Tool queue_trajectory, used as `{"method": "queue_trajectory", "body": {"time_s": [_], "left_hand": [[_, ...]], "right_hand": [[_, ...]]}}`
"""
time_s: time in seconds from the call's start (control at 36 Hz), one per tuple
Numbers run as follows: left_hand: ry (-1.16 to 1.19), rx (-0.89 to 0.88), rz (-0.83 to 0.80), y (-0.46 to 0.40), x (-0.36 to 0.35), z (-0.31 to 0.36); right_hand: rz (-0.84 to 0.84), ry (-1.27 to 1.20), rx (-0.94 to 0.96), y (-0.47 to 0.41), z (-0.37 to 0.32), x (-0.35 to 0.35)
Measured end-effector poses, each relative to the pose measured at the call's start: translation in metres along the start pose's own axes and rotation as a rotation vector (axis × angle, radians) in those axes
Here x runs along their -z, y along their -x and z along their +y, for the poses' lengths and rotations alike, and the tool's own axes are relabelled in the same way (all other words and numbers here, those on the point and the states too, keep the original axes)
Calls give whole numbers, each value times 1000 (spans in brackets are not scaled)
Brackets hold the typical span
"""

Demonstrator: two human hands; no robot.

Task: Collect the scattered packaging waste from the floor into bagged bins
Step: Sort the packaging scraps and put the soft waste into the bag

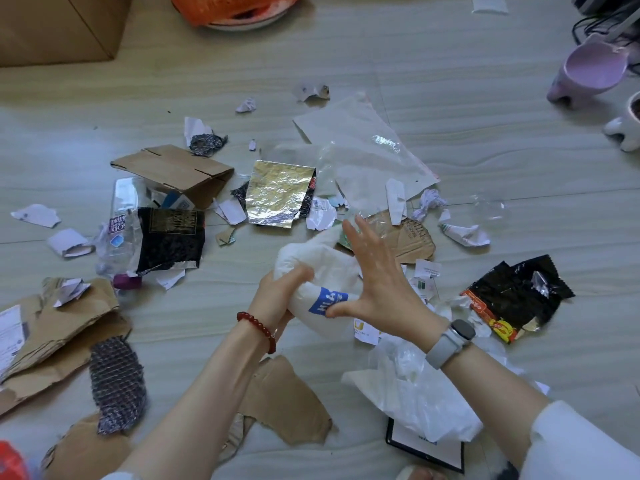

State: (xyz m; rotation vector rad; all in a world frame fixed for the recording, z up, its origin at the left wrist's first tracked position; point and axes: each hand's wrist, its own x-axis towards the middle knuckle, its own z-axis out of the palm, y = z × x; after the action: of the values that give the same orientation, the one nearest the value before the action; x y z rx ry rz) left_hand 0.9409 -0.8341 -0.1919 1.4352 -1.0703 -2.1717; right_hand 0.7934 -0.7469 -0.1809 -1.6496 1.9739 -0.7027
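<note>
Gripping a crumpled white plastic bag with a blue label [320,271] above the pale wood-grain floor [485,109], my left hand [282,289] curled its fingers round the bag's bunched end. My right hand [375,277] pressed against it, fingers straight and spread, thumb on the label. Torn brown cardboard [287,400] lay below, a silver foil sheet [277,192] beyond.

My left hand [280,289] is bare, forearm uncovered; a red bead bracelet [258,329] of round, glossy beads circles the wrist. My right hand [377,289] is bare too; its wrist carries a smartwatch [462,330] with a rounded grey case, dark face and pale grey band [441,351]. At five o'clock in frame a white sleeve [581,445] covers the right upper forearm. A sliver of white sleeve edge shows at seven o'clock.
</note>
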Motion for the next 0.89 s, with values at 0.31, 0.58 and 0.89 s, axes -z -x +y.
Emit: {"method": "queue_trajectory", "body": {"time_s": [0.31,0.58,0.89], "left_hand": [[-88,-113,-86,7,-12,-2],[-63,-271,-57,13,-8,-22],[-313,-348,238,-5,-25,-5]], "right_hand": [[-74,-346,-75,10,1,-16],[-224,-817,-298,7,-3,-14],[30,-523,-419,54,20,-11]]}}
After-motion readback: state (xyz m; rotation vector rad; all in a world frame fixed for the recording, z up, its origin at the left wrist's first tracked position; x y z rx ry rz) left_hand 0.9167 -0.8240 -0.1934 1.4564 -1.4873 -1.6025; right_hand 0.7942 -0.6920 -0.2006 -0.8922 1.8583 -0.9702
